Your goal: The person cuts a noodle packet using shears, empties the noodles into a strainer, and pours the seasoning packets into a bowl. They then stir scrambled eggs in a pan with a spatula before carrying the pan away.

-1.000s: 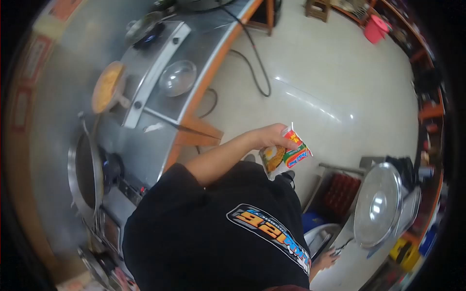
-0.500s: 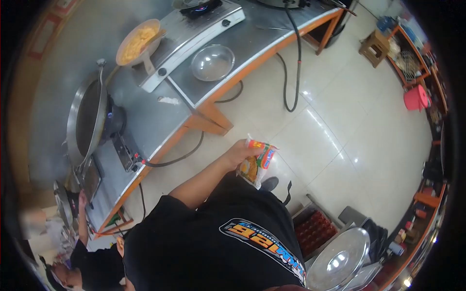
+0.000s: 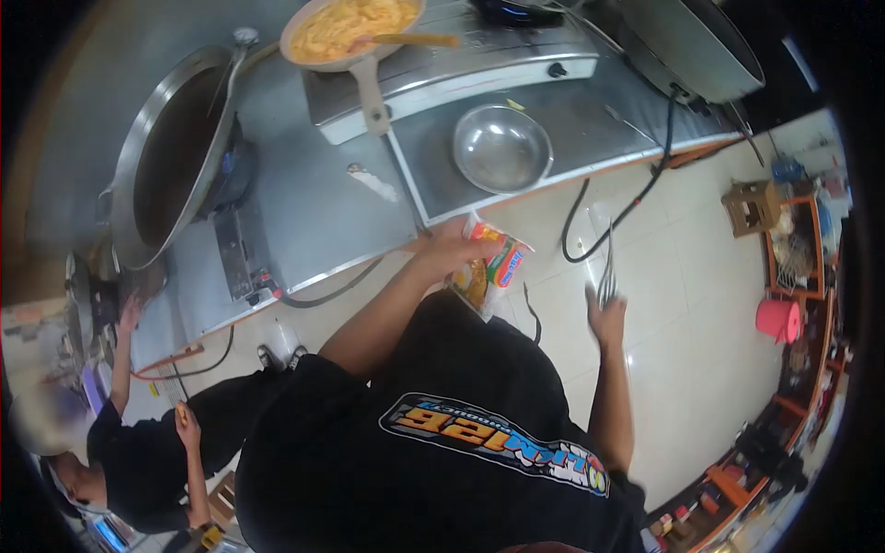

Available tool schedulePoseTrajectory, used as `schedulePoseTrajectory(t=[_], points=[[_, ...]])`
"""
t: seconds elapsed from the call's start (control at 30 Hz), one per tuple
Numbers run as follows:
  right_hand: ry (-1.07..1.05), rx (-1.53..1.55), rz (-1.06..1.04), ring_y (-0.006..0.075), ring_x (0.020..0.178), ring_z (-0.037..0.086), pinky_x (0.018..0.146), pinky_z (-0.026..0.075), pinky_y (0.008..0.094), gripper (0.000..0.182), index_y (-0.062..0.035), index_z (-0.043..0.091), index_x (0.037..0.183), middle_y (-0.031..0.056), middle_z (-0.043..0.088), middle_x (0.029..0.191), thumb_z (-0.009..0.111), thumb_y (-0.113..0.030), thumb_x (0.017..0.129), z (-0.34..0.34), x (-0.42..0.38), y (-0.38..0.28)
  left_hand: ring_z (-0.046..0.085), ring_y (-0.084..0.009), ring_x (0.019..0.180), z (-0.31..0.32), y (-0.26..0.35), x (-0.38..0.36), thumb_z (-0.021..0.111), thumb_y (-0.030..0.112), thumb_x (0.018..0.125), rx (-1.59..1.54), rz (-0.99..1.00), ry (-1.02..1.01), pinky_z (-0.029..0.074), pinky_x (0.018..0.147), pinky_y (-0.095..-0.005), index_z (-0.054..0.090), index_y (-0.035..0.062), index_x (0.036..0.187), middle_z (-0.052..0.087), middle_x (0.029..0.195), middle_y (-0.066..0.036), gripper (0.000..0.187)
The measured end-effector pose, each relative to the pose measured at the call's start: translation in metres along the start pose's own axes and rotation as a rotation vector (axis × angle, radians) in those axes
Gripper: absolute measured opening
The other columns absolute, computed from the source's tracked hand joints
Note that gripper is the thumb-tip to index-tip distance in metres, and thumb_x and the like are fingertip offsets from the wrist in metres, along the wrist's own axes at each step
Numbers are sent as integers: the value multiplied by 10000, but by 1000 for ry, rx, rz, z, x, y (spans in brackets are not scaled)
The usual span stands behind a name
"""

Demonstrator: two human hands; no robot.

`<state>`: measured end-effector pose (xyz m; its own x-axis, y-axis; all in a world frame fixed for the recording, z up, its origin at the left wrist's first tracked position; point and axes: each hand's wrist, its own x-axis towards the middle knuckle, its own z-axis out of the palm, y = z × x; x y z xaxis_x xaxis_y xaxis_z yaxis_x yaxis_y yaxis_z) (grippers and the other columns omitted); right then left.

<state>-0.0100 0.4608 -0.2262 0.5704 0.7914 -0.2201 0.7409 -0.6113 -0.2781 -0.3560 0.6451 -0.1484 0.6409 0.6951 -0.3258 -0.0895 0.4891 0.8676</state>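
Note:
My left hand grips a packet of instant noodles with a red, green and white wrapper, thumb across its front, just off the counter's front edge. To the right, over the floor, my right hand is closed on a slim, fork-like metal utensil pointing up and away. Blur hides its exact kind. A steel bowl stands on the counter beyond the packet. Behind it, on the gas stove, a light-coloured pan holds yellow food with a wooden-handled utensil resting across it.
At the left is a large wok of dark liquid. Another big pot is at the back right. A black hose hangs over the counter edge. A co-worker stands at lower left. Shelves with a pink bucket line the right.
My right hand has come into view with the fork-like utensil. The view has turned and moved nearer the counter; the noodle packet stays in my left hand. More of the co-worker shows.

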Motion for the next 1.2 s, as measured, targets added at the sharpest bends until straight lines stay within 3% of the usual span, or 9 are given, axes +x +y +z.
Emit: schedulePoseTrajectory(t=[0.17,0.37,0.43,0.53,0.6,0.73,0.87,1.0,1.2], points=[[3,-91,23,494,1106,603,946,508,511,1011,142,555,1196,379,501,1269,608,-778,781,-30,155,-166,665,-135,867,-26,29,13,838,141,786,179,19,58,543,799,-308,624,23,1056,689,951,-51,364],[-196,-181,129,456,1280,505,1041,458,498,1011,-4,323,1471,277,400,1455,761,-583,768,-41,196,-222,646,-128,873,-30,33,17,904,142,696,248,17,186,526,798,-301,624,60,1063,679,935,-29,469],[-18,-34,-242,451,1161,581,969,487,494,879,-2,460,1381,278,532,1313,762,-571,783,-29,194,-199,644,-127,873,-22,43,19,910,150,687,277,-5,248,522,794,-298,623,60,1063,677,929,-28,481],[-737,687,-621,179,944,609,792,511,325,545,-37,588,1264,125,631,1077,789,-327,849,-95,150,-224,642,-132,877,0,60,30,933,171,649,345,5,300,519,797,-293,621,57,1078,675,955,-38,543],[-689,562,-1039,151,887,616,755,513,304,457,-54,580,1248,91,649,1043,776,-187,856,-128,142,-236,658,-205,947,16,72,45,921,212,597,353,42,300,508,861,-323,631,2,1175,689,1012,-99,679],[-1357,529,-1012,111,844,633,749,520,264,311,-42,569,1205,71,672,1030,678,-23,913,-145,164,-255,607,-148,984,33,70,63,871,58,516,430,70,270,483,876,-293,616,37,1081,651,1014,-46,619],[-1640,639,-874,116,837,649,731,526,264,204,4,596,1138,75,686,966,651,-47,949,-129,183,-257,581,-158,939,47,54,62,838,70,612,322,126,369,469,847,-309,614,29,1077,622,976,-48,518],[-1501,667,-829,111,699,636,660,517,263,107,16,643,1005,69,694,815,619,-82,969,-121,175,-273,614,-155,971,63,32,61,826,76,703,86,151,535,504,848,-314,598,19,1081,644,946,-52,444],[-1336,655,-993,129,677,651,614,517,292,129,19,628,977,77,673,768,596,-105,963,-53,161,-297,598,-219,1052,45,-19,53,869,196,729,444,381,1160,517,856,-328,447,4,1274,546,1170,-143,716]])
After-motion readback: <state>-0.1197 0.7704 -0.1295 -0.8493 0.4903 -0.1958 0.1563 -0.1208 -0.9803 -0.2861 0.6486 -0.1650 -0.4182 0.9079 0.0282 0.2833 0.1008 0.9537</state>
